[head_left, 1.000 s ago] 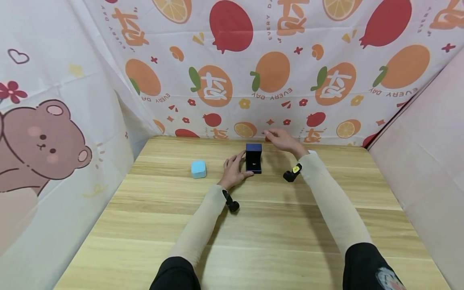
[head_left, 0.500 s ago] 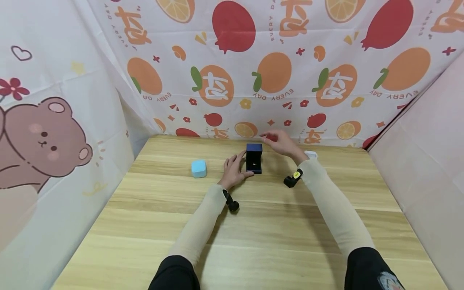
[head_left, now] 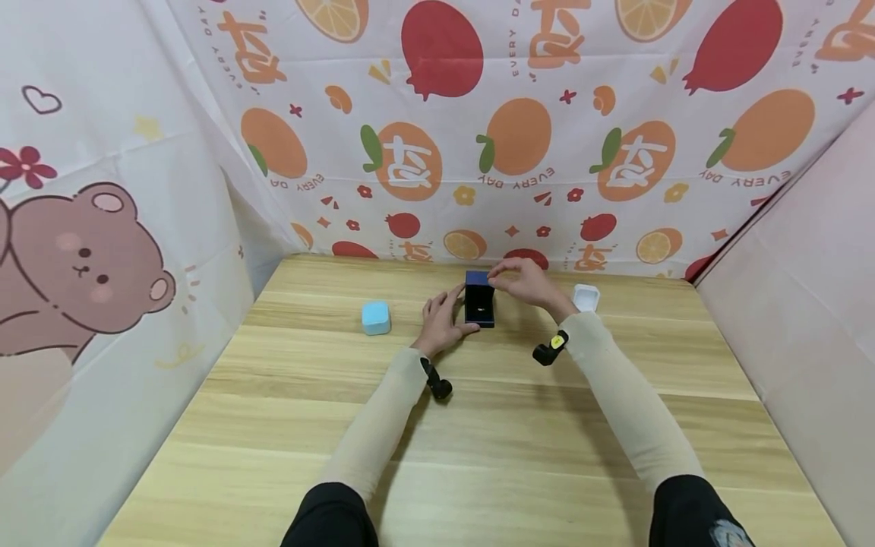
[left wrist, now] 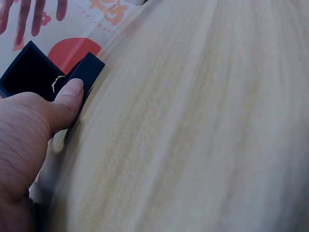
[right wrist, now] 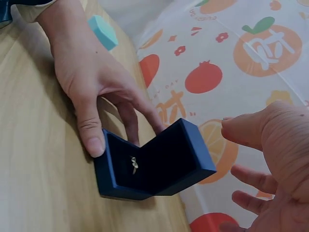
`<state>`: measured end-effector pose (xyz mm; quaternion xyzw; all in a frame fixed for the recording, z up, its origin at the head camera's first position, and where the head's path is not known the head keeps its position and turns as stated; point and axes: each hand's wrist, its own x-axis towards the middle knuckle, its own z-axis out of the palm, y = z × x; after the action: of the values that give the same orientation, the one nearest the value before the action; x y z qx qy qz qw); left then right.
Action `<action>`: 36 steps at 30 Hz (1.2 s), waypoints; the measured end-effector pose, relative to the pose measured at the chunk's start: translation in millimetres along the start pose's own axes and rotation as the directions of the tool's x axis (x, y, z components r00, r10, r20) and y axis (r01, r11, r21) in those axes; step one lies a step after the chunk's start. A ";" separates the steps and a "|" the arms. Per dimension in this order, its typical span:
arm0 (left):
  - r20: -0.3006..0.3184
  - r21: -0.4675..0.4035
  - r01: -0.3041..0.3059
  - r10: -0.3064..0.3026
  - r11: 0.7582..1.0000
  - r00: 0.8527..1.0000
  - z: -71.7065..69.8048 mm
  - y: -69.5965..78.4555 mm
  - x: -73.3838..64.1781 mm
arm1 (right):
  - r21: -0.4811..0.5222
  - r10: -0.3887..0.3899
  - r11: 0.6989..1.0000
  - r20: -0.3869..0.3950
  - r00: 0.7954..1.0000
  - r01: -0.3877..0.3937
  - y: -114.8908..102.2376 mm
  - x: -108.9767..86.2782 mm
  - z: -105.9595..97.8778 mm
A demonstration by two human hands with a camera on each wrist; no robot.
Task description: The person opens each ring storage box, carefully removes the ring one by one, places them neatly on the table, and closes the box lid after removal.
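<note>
A dark blue ring box (head_left: 479, 278) stands on the table with its lid raised. A gold-coloured ring (right wrist: 134, 165) sits upright in its dark insert. My left hand (head_left: 437, 325) steadies the box from the left. Its thumb presses the front edge of the base, and the other fingers reach behind toward the back, as the right wrist view shows. My right hand (head_left: 525, 284) hovers at the right of the raised lid with nothing in it. In the right wrist view, a gap separates its loosely bent fingers (right wrist: 253, 179) from the lid.
A light blue rounded block (head_left: 375, 317) sits left of my left hand. Behind my right wrist lies a small white box-like item (head_left: 586, 297), partly covered by the arm. A fruit-printed cloth (head_left: 424, 175) hangs along the table's (head_left: 478, 456) back edge.
My right hand has come down and slightly toward me, closer to the lid's right side. More of the white item shows behind the wrist. The left hand and ring box hold their place.
</note>
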<state>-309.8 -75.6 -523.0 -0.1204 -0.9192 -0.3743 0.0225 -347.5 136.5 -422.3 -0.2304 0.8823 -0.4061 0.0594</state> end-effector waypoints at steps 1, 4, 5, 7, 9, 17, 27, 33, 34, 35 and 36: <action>0.000 -0.001 -0.001 0.001 1.000 1.000 -0.1 0.3 -0.3 | 0.000 -0.005 1.000 -0.003 1.000 0.005 1.4 -0.6 1.5; -0.002 0.002 -0.012 0.012 1.000 1.000 -0.6 1.0 -0.5 | 0.001 -0.017 1.000 0.001 1.000 0.017 6.8 -1.1 6.0; -0.003 0.004 -0.017 0.017 1.000 1.000 -0.7 0.9 -0.1 | -0.001 -0.018 1.000 0.000 1.000 0.018 8.2 -1.2 7.2; -0.007 0.013 -0.026 0.026 1.000 1.000 -0.8 0.6 0.9 | 0.002 -0.015 1.000 -0.001 1.000 0.015 10.8 -1.4 9.5; -0.008 0.024 -0.030 0.030 0.999 1.000 -0.9 -0.1 1.3 | 0.000 0.001 1.000 0.002 1.000 -0.001 12.7 -2.1 11.8; -0.015 0.004 -0.028 0.028 1.000 0.999 -1.2 -1.9 1.0 | 0.004 0.026 1.000 -0.006 1.000 -0.026 19.4 -4.7 21.0; -0.006 0.009 -0.005 0.005 1.000 1.000 1.8 -3.1 -1.3 | 0.050 0.079 0.995 0.045 0.996 -0.081 32.7 -9.7 35.1; -0.009 0.010 -0.010 0.010 1.000 1.000 4.0 -4.4 -0.6 | 0.057 0.080 0.995 0.033 0.996 -0.081 37.8 -9.2 41.8; -0.012 0.009 -0.012 0.012 1.000 1.000 4.2 -4.5 -0.3 | 0.057 0.072 0.996 0.028 0.997 -0.073 38.9 -8.7 42.8; -0.016 0.008 -0.011 0.012 1.000 1.000 4.2 -4.5 -0.1 | 0.050 0.055 0.997 0.022 0.998 -0.056 40.4 -7.8 43.9; -0.016 0.006 -0.010 0.010 1.000 1.000 4.1 -4.4 -0.1 | 0.043 0.040 0.998 0.019 0.999 -0.041 41.8 -7.2 45.1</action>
<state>-310.6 -75.8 -529.0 -0.1219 -0.9195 -0.3723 0.0319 -342.9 132.2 -483.8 -0.2147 0.8773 -0.4217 0.0805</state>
